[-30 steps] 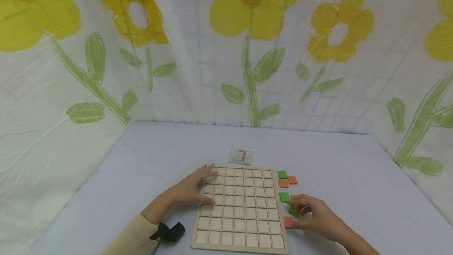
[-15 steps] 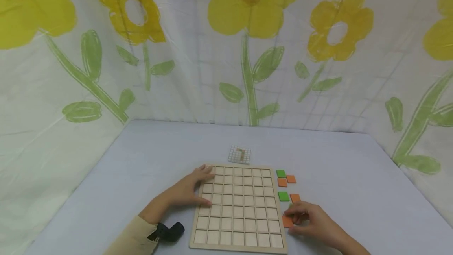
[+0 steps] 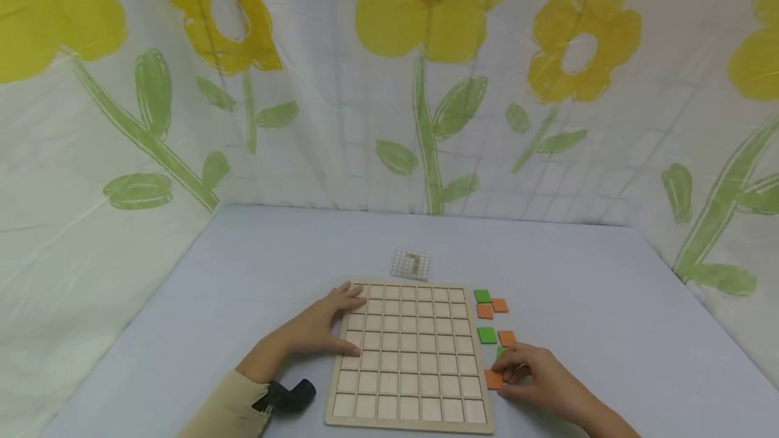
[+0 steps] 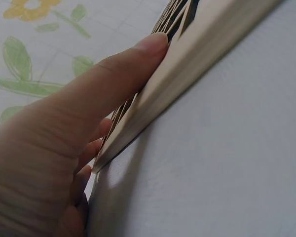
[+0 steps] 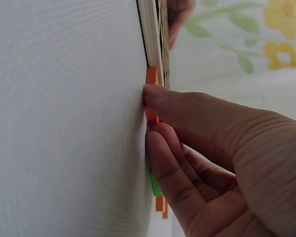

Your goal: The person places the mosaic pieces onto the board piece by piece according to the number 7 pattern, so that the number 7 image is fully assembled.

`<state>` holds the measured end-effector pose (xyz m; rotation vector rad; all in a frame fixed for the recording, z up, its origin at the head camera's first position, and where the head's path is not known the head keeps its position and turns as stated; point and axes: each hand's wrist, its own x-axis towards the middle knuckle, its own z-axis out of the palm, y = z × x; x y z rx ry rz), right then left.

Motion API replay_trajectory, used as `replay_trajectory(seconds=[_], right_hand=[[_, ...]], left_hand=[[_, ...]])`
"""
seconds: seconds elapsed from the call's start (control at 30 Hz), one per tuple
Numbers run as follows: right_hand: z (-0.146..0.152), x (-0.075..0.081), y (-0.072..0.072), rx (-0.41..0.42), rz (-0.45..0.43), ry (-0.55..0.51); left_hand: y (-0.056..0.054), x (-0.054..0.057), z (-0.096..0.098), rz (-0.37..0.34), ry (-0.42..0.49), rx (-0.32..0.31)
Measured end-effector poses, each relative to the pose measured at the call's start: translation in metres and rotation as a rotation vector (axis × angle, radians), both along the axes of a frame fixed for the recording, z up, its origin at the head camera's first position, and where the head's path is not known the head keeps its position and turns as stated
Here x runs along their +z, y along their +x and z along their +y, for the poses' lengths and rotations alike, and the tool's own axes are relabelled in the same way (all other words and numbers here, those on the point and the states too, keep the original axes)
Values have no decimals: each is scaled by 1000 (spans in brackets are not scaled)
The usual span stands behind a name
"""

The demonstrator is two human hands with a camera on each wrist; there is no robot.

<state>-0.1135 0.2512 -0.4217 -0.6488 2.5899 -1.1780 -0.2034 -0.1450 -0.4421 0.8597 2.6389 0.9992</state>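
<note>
A wooden grid board [image 3: 410,424] with rows of square cells lies on the table. My left hand [image 3: 322,324] rests along its left side, thumb and fingers spread over the rim; in the left wrist view the thumb [image 4: 121,69] lies across the board's edge [image 4: 187,74]. Beside the lower right edge, my right hand [image 3: 538,380] pinches an orange square tile [image 3: 493,380] by its right side. Up close in the right wrist view, the thumb and fingertips meet that orange tile [image 5: 152,76], which lies flat against the table.
More green tiles [image 3: 487,335] and orange tiles [image 3: 500,305] lie right of the board; one green tile [image 3: 501,353] is partly hidden by my right hand. Behind the board lies a small pattern card [image 3: 410,263]. A flower-printed curtain [image 3: 341,154] hangs beyond the table [image 3: 548,255].
My right hand has shifted slightly left, and its thumb and fingers have drawn together on the orange tile. The left hand stays on the board. The head view has shifted slightly.
</note>
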Motion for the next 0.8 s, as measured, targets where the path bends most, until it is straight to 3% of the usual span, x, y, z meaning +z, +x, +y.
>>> replay_trajectory(seconds=[0.57, 0.8], right_hand=[[-1, 0, -3, 26, 24, 21], [-2, 9, -4, 5, 36, 101]], left_hand=[[-1, 0, 0, -1, -20, -16], [0, -2, 0, 13, -29, -6]])
